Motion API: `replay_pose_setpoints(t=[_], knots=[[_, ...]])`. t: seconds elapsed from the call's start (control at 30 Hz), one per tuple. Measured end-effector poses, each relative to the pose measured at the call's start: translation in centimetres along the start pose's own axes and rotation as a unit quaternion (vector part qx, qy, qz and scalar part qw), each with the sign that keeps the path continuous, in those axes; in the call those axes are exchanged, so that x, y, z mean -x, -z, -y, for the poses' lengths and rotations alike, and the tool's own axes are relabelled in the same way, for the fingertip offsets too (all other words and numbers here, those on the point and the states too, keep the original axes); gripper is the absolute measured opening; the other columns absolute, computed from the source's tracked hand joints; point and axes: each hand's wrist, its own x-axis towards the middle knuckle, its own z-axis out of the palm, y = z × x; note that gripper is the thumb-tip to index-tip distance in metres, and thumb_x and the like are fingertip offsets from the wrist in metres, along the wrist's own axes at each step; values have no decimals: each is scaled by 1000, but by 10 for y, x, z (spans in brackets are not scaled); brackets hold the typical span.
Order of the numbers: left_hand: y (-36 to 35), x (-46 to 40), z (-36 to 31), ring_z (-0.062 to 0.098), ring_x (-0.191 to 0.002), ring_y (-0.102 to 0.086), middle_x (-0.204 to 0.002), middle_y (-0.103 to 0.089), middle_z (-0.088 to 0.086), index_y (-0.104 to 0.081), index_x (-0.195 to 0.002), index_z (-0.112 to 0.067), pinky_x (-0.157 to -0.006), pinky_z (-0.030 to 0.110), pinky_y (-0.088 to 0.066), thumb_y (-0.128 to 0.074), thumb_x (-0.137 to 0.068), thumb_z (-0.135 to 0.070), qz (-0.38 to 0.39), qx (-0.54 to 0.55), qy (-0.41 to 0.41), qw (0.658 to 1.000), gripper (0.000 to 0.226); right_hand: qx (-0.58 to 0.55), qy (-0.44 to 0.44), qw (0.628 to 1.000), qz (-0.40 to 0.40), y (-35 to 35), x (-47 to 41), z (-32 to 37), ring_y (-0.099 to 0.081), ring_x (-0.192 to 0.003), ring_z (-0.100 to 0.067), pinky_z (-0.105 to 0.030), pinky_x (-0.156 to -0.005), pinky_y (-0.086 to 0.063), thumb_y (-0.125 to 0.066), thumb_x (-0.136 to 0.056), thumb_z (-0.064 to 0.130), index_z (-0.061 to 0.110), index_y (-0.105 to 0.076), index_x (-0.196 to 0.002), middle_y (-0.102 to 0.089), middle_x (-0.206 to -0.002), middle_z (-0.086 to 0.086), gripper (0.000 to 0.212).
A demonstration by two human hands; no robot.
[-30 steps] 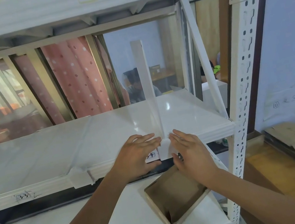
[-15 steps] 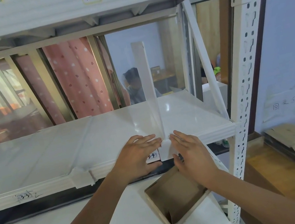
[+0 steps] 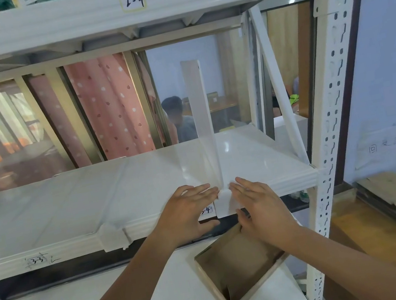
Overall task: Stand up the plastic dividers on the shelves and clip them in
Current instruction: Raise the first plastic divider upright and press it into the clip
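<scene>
your left hand and right hand lie flat with straight fingers, gripping nothing, flanking the upright divider clipped on the shelf edge.

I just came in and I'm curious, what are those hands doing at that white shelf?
A person is fitting a clear plastic divider onto the white shelf. It stands upright, and its white clip sits over the shelf's front edge. The left hand and right hand lie flat with straight fingers on either side of the clip. Another clip sits further left on the same edge. An open cardboard box rests on the shelf below.
</scene>
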Motion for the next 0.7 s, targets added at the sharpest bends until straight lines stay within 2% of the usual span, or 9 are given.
replay_pose_setpoints(t=[0.17,0.4,0.57,0.7], knots=[[4,2,-7,11,-143,-42,-153,-49,-7,-51,-150,-23,-117,37,-33,-59,-90,-62,12,-4,14,1000,72,12,-4,999,49,6,0,1,-50,-137,-19,-33,-114,-23,-72,-82,26,8,-60,-138,-61,-140,-5,60],[10,5,-24,7,-152,-23,-165,-29,-10,-31,-160,-25,-124,31,-13,-46,-95,-67,49,-12,58,997,78,21,-20,995,92,18,-1,9,-38,-145,-19,-30,-117,-16,-59,-89,31,10,-48,-148,-51,-150,-5,64],[16,17,-30,10,-152,-22,-164,-31,-7,-32,-159,-23,-124,34,-15,-44,-95,-67,38,-12,87,995,79,24,-51,990,131,27,0,22,-26,-150,-18,-32,-121,-12,-55,-93,36,12,-33,-155,-38,-160,-3,71],[25,37,-31,13,-154,-17,-167,-25,-3,-26,-161,-20,-125,36,-12,-45,-96,-67,43,-20,117,992,83,35,-95,983,150,36,1,40,-21,-152,-19,-34,-122,-10,-52,-96,41,12,-25,-158,-29,-164,-3,74]])
